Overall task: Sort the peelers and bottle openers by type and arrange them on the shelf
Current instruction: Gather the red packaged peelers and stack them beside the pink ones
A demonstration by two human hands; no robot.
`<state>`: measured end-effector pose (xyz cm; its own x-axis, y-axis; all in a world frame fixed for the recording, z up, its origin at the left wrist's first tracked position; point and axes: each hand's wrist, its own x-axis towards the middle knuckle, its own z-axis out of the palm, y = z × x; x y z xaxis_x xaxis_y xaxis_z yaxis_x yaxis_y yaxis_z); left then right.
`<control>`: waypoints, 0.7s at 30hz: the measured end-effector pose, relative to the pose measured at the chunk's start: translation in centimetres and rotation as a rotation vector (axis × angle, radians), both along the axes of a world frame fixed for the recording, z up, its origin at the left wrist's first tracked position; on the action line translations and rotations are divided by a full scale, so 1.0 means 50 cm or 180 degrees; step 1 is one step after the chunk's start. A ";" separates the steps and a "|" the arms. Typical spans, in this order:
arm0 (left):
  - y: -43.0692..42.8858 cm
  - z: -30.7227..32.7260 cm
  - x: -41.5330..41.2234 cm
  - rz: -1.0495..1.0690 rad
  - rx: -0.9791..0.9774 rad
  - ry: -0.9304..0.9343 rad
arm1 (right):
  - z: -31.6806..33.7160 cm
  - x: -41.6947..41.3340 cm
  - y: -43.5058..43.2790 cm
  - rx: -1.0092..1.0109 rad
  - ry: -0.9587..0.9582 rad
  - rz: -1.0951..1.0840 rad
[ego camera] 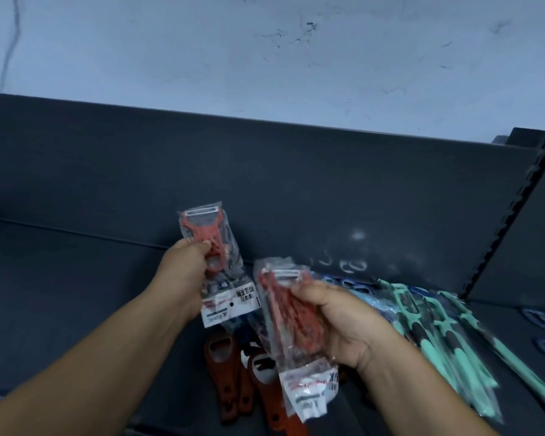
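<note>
Hands each hold bagged red peeler: left hand (183,265), right hand (346,322), above shelf (76,294).

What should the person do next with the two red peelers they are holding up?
Probably lay both together on the bare shelf at left. The left hand and right hand each hold a bagged red peeler, while teal peelers lie right and bottle openers sit below.

Left hand (183,265) raised, right hand (343,322) lower, each grip closed.

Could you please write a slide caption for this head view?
Each hand, left and right, holds bagged red peelers above the shelf.
</note>
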<state>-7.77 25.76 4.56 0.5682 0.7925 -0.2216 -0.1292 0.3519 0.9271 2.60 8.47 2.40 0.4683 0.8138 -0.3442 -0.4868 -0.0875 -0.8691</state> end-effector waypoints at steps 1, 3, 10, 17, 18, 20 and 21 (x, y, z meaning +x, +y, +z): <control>-0.004 0.007 -0.001 -0.0093 0.0070 0.0049 | 0.001 0.008 -0.009 0.0021 0.0035 -0.0100; -0.023 0.026 -0.003 -0.0411 0.0201 0.0117 | -0.001 0.022 -0.020 0.0067 0.0100 -0.0369; -0.136 0.058 0.026 -0.1460 0.0574 0.0204 | -0.015 0.031 -0.037 0.0209 -0.0089 -0.0872; -0.208 0.019 0.067 -0.1293 0.0973 0.0629 | -0.021 0.043 -0.076 0.0471 0.0260 -0.0966; -0.217 0.013 0.073 -0.1249 0.0995 0.0632 | -0.023 0.045 -0.083 0.0512 0.0329 -0.0885; -0.235 0.005 0.081 -0.1146 0.1091 0.0615 | -0.021 0.043 -0.094 0.0604 0.0389 -0.0850; -0.247 0.002 0.085 -0.1106 0.1178 0.0634 | -0.018 0.039 -0.099 0.0666 0.0426 -0.0865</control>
<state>-3.53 13.43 4.65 0.7861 0.6110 -0.0935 0.1272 -0.0119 0.9918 4.57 3.52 1.48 0.6391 0.7251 -0.2564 -0.5784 0.2335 -0.7816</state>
